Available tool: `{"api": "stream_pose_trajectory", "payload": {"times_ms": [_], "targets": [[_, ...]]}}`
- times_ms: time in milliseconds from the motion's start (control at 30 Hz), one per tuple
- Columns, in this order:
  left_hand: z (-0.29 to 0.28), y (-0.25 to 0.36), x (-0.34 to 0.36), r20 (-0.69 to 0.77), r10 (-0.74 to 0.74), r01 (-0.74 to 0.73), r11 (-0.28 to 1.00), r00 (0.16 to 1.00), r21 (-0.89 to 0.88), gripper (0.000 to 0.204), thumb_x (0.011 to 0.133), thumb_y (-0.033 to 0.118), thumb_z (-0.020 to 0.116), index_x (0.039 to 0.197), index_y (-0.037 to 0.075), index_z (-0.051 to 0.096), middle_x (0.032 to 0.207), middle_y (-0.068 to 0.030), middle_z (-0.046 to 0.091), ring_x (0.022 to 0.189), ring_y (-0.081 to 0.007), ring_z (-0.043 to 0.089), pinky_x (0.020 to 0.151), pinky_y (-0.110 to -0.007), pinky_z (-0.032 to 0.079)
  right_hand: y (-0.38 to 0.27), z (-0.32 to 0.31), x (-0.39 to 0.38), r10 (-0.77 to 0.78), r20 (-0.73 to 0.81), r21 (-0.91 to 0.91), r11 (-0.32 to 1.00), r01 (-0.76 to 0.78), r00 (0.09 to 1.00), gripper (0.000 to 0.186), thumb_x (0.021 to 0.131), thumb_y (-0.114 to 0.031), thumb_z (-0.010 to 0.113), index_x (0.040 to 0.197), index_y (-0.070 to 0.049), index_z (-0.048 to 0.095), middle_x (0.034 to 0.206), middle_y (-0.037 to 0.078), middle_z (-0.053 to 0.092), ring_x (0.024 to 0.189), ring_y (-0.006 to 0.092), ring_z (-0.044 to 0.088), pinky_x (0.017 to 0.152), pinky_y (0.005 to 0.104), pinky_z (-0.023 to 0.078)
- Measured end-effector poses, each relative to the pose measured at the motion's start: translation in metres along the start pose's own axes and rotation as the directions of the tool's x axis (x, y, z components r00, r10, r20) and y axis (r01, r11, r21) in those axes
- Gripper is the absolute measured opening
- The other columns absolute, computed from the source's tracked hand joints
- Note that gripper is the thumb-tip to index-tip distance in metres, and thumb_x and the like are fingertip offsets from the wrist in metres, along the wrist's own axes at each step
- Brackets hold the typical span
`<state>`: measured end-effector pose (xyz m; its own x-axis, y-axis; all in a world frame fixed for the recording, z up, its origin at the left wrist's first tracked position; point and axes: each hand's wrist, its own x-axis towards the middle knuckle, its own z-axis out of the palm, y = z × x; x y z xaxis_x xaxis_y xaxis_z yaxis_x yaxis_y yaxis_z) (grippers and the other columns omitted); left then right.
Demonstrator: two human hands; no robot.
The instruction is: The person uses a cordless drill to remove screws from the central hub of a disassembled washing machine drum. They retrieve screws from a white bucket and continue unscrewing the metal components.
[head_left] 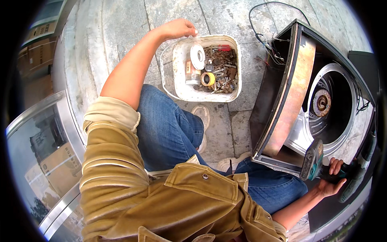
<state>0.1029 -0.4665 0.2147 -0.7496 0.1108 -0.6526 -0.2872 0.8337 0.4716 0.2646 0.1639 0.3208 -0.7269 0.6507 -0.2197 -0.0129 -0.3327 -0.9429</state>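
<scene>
My left hand [182, 30] is at the far rim of a white square bucket [180, 89], its fingers curled together; a small pale spot shows at the fingertips, but I cannot make out what, if anything, they hold. Inside the bucket is a heap of screws and rusty metal bits [224, 66]. A white ring-shaped roll [197, 56], a yellow roll of tape [207, 79], a clear jar [191, 73] and a red item [224, 47] lie there too. On the right, my right hand [331, 182] grips a teal and black cordless drill [354, 174], its battery block toward me.
An opened appliance [292, 101] with a dark casing and a round metal drum opening [322, 103] stands on the right. A black cable [252, 20] with loose wires trails behind it. Grey stone paving [250, 52] runs underneath. A metal-framed glass door [60, 105] is on the left.
</scene>
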Motion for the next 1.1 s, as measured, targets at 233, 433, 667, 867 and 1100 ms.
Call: {"api": "stream_pose_trajectory", "payload": {"times_ms": [233, 433, 667, 867, 1100], "targets": [[0.015, 0.063, -0.023, -0.059, 0.295, -0.3, 0.947, 0.954, -0.111, 0.02, 0.083, 0.018, 0.075, 0.082, 0.003, 0.062, 0.076, -0.0029, 0.063, 0.074, -0.0136, 0.057, 0.069, -0.033, 0.046, 0.007, -0.003, 0.012, 0.053, 0.31, -0.096, 0.995, -0.024, 0.949, 0.075, 0.09, -0.041, 0.067, 0.147, -0.006, 0.033, 0.078, 0.001, 0.038, 0.072, 0.0135, 0.037, 0.083, 0.0331, 0.03], [0.083, 0.07, -0.021, 0.358, 0.273, -0.341, 0.929, 0.893, 0.144, 0.03, 0.083, 0.004, 0.067, 0.113, 0.005, 0.067, 0.105, -0.0099, 0.072, 0.1, -0.0232, 0.068, 0.088, -0.037, 0.052, 0.019, -0.052, 0.057, 0.026, 0.53, -0.144, 0.988, 0.06, 0.847, 0.073, 0.09, -0.039, 0.067, 0.146, -0.006, 0.034, 0.079, 0.001, 0.038, 0.072, 0.0134, 0.037, 0.083, 0.0335, 0.03], [0.111, 0.065, -0.009, 0.393, 0.2, -0.322, 0.907, 0.898, 0.273, 0.034, 0.082, 0.008, 0.067, 0.116, 0.008, 0.067, 0.109, -0.0104, 0.071, 0.102, -0.0274, 0.067, 0.089, -0.038, 0.052, 0.013, -0.049, 0.049, 0.026, 0.545, -0.133, 0.989, 0.056, 0.838, 0.074, 0.089, -0.04, 0.068, 0.146, -0.005, 0.034, 0.078, 0.001, 0.038, 0.072, 0.0133, 0.037, 0.082, 0.0335, 0.029], [0.13, 0.05, -0.003, 0.374, 0.281, -0.384, 0.892, 0.884, 0.237, 0.05, 0.08, 0.005, 0.065, 0.129, 0.014, 0.061, 0.122, -0.0123, 0.066, 0.113, -0.0308, 0.062, 0.096, -0.04, 0.049, 0.01, -0.053, 0.047, 0.071, 0.563, -0.129, 0.992, 0.002, 0.824, 0.075, 0.09, -0.041, 0.067, 0.146, -0.003, 0.035, 0.085, 0.005, 0.046, 0.079, 0.0174, 0.045, 0.089, 0.0368, 0.032], [0.14, 0.046, -0.006, 0.453, 0.381, -0.513, 0.831, 0.806, 0.214, 0.065, 0.077, 0.001, 0.06, 0.139, 0.019, 0.053, 0.131, -0.013, 0.061, 0.12, -0.0326, 0.058, 0.102, -0.041, 0.046, 0.004, -0.041, 0.033, 0.202, 0.723, 0.295, 0.774, -0.56, 0.66, 0.073, 0.093, -0.043, 0.061, 0.143, 0.005, 0.039, 0.144, 0.029, 0.041, 0.136, 0.0444, 0.038, 0.118, 0.06, 0.016]]}}
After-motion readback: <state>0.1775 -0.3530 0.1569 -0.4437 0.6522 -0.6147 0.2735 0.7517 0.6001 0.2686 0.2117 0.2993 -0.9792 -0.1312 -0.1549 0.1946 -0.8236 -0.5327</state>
